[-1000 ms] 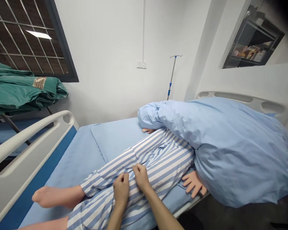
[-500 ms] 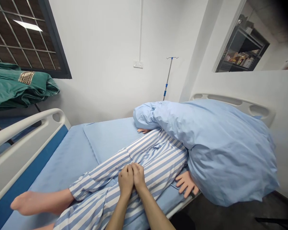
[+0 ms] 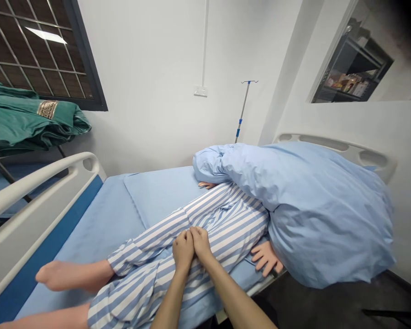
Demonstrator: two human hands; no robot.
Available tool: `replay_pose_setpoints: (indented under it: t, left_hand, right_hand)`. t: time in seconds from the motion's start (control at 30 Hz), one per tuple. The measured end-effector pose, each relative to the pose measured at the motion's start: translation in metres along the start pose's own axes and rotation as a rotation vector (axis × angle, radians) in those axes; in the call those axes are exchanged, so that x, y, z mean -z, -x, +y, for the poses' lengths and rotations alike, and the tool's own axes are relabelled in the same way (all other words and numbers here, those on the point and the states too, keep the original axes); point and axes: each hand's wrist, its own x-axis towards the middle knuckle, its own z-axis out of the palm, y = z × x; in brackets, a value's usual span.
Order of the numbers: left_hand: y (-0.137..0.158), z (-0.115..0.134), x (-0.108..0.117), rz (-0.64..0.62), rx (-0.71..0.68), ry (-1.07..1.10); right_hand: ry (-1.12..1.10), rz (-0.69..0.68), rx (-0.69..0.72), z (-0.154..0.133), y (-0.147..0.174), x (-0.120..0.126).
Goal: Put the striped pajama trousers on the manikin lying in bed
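My left hand (image 3: 183,250) and my right hand (image 3: 201,243) are side by side, touching, above the thighs of a manikin lying on a bed. Both are closed with the fingers curled under, and nothing sticks out of either one. Beneath them are the manikin's blue-and-white striped trousers (image 3: 239,219); whether my hands touch the cloth I cannot tell. A light blue quilt (image 3: 322,205) is heaped over the manikin's upper body and hides it. One manikin hand (image 3: 267,258) shows at the quilt's near edge, and a bare foot (image 3: 68,275) lies toward the left.
The bed's footboard (image 3: 41,176) is at left, its headboard (image 3: 349,148) behind the quilt. A blue sheet (image 3: 164,192) covers the mattress. Beyond the bed stands an IV pole (image 3: 243,109). Folded green cloth (image 3: 27,121) lies at the far left, under a barred window (image 3: 37,68).
The view has shifted slightly, so the bed's foot end appears farther right and more of the manikin's near leg shows. My hands stay closed together over the trousers.
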Motion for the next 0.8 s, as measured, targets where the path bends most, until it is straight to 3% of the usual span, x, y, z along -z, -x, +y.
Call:
replay_pose_setpoints:
  t: [0.13,0.27,0.53,0.8]
  left_hand:
    - [0.001,0.002,-0.001,-0.019,0.015,-0.047]
    - [0.002,0.003,-0.001,-0.019,0.025,-0.06]
    - [0.002,0.005,-0.003,-0.042,-0.005,-0.088]
    - [-0.001,0.013,-0.002,-0.131,0.02,-0.042]
  right_hand:
    - [0.145,-0.109,0.137,-0.037,-0.021,0.019]
    - [0.237,-0.066,0.206,-0.056,-0.042,0.039]
    - [0.438,-0.024,0.234,0.005,-0.025,0.064]
    - [0.379,0.031,0.211,0.003,-0.029,0.067]
